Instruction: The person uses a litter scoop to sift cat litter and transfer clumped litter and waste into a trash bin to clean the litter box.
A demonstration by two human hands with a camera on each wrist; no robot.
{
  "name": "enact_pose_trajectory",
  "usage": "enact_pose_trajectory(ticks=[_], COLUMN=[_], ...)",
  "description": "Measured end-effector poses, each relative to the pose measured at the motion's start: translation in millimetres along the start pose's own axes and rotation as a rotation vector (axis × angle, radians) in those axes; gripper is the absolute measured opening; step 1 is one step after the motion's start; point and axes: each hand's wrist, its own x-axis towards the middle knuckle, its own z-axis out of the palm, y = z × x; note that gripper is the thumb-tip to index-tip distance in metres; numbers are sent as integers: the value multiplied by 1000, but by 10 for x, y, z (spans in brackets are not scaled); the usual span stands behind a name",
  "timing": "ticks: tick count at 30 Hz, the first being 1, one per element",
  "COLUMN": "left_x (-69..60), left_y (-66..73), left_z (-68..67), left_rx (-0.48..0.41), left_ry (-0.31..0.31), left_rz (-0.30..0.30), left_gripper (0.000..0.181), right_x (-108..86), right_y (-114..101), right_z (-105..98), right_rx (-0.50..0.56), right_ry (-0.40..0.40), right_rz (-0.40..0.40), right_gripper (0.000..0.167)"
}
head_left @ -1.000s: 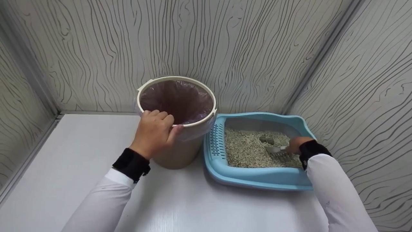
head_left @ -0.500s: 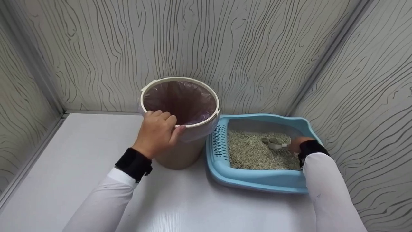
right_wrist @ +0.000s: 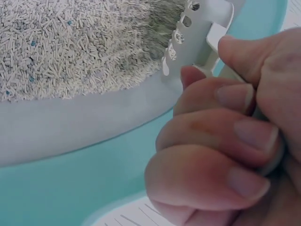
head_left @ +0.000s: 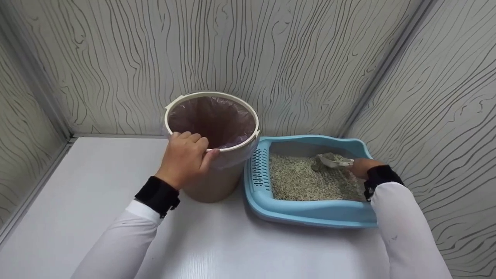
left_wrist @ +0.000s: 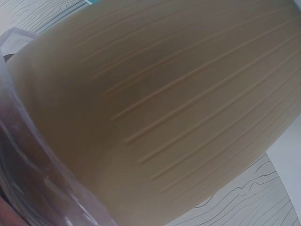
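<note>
My left hand grips the near rim of a beige trash can, fingers over the edge and thumb outside. A translucent purple bag lines the can and folds over its rim. In the left wrist view the ribbed can wall fills most of the picture. My right hand grips the handle of a white slotted litter scoop, its fingers curled round it in the right wrist view. Greyish litter lies in the scoop, which is over the cat litter in a blue litter box. Granules blur beside its slots.
The litter box stands close to the can's right side, its perforated strip facing the can. Both stand on a white tabletop. A wood-patterned wall rises behind, with side walls at left and right.
The scoop has come up out of the litter towards the back of the box and now carries litter, where before it was down in the grains. My left hand keeps its hold on the rim.
</note>
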Motion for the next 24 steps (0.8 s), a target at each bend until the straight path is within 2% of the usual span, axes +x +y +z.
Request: enact_pose_trajectory(ticks=[1,7,12,14,20,24], left_x=[2,1,-6,-10,-18,-9], left_y=[-1,-7,-6,-5,-10,-8], left_z=[1,11,28,33,30,22], left_rx=[-1,10,15,13,4,-1], left_ry=[-1,-1,5,4,1,2], left_rz=[0,6,14,15,5,4], left_gripper=[44,45,46,47,47,48], right_x=[-14,-175,-309,-367,-523,-560], right_y=[6,-14,-21,-37,-171,-284], right_z=[1,-35,-7,22,161,274], right_rx=[41,84,202,230,309,356], right_ry=[17,54,88,113,256,340], right_rz=[18,17,52,35,-77,-87], right_gripper=[52,46,42,41,35,34])
